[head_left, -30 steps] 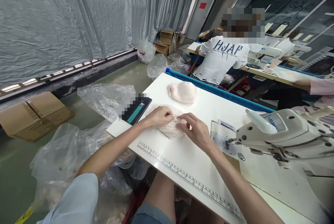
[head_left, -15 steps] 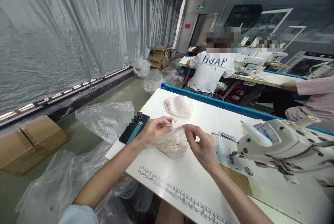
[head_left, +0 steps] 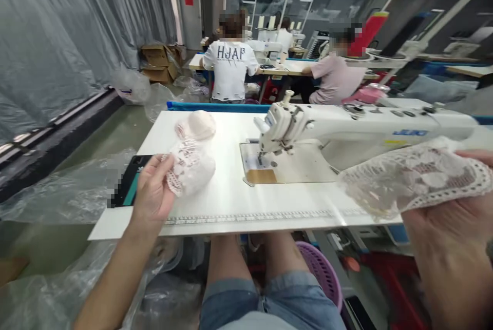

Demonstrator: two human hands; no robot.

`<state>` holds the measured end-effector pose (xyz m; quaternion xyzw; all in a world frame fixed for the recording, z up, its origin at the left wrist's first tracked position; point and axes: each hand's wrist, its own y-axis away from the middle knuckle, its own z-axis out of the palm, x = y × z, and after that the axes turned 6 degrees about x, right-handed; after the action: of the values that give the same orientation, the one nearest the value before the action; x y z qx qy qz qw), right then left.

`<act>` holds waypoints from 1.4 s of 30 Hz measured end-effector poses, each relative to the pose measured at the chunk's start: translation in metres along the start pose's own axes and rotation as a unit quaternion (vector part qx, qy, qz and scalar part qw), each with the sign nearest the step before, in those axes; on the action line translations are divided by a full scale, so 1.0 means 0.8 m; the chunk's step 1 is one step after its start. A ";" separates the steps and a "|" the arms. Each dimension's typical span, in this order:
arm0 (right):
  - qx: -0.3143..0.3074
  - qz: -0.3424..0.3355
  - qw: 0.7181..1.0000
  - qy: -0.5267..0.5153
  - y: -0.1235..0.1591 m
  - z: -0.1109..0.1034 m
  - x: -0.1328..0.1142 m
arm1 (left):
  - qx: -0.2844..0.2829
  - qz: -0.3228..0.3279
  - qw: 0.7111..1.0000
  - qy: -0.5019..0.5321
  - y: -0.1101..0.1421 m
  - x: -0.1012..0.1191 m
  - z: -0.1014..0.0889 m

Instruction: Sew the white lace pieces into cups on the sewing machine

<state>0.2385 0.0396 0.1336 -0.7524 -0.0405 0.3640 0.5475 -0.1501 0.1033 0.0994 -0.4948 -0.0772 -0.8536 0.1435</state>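
My left hand (head_left: 156,186) pinches the scalloped edge of a pale lace cup piece (head_left: 194,168) over the left part of the white sewing table (head_left: 227,201). Just behind it lies a second pale pink cup (head_left: 198,124). Out to the right, my right hand (head_left: 454,227) grips a white lace piece (head_left: 419,178) with a row of holes along its border. This lace hangs in front of the sewing machine (head_left: 365,119); the fingers are partly behind it and cut off by the frame edge.
A dark phone-like object (head_left: 133,181) with a green stripe lies at the table's left edge. A purple basket (head_left: 323,273) stands below. Clear plastic bags (head_left: 69,186) cover floor at left. Two co-workers sit ahead, one in a white shirt (head_left: 231,68), another in pink (head_left: 339,78).
The view has swung right. My hands, close together over lace before, are now far apart: the right holds a lace piece out at the right, the left stays by the cups.
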 end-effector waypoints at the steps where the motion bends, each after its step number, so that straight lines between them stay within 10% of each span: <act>1: 0.027 0.015 0.999 -0.015 -0.008 -0.012 0.005 | -0.002 0.048 0.998 -0.051 0.005 -0.003 0.004; 4: -0.163 -0.033 0.986 0.001 -0.014 -0.011 0.022 | -0.082 0.148 0.949 -0.265 0.023 -0.032 0.027; 8: -0.466 -0.114 0.877 -0.026 0.031 0.042 0.064 | -0.343 0.159 0.770 -0.514 0.045 -0.105 0.069; 11: -0.509 -0.092 0.856 -0.024 0.078 0.073 0.097 | -0.441 0.184 0.638 -0.604 0.049 -0.144 0.085; 16: -0.490 -0.115 0.864 -0.003 0.112 0.081 0.120 | -0.439 0.277 0.567 -0.640 0.034 -0.161 0.090; 26: -0.543 -0.200 0.812 0.075 0.122 0.094 0.130 | -0.545 0.287 0.543 -0.571 0.022 -0.181 0.084; 42: -0.522 -0.217 0.824 0.039 0.134 0.090 0.123 | -0.534 0.294 0.548 -0.573 0.009 -0.174 0.066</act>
<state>0.2316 0.0992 -0.0169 -0.9111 -0.3652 0.1312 0.1391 -0.0388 0.1343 0.0048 -0.8596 0.4765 -0.1829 0.0217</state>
